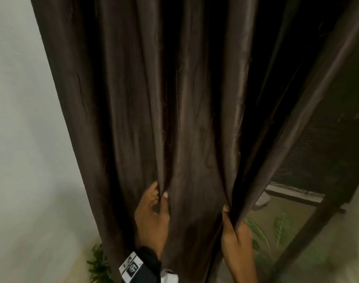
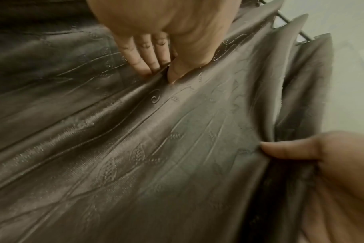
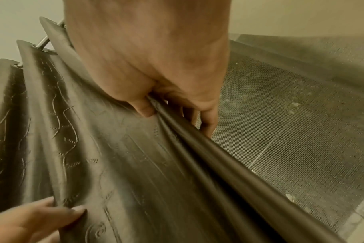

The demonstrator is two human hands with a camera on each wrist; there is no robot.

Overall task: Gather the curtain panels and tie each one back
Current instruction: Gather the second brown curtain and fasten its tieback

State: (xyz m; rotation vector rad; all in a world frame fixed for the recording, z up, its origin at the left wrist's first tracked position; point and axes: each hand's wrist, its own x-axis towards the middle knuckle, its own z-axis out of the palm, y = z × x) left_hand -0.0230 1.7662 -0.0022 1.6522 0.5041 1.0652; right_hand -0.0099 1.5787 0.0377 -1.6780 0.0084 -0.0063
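L hand (image 1: 152,219) pinches a curtain (image 1: 195,119) fold, R hand (image 1: 235,237) grips its edge by window screen (image 3: 291,123)

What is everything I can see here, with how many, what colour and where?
curtain panel: one, dark brown with stitched leaf and swirl pattern, hanging in folds at centre.
curtain rod: one, metal, through the panel's top.
mesh screen: one, dark, behind the curtain at right.
wall: pale, at left.
plants: green leaves, low on both sides of the panel.
wrist strap: one, black with a white label, on the left wrist.
left hand: pinches a fold.
right hand: grips the panel's right edge.
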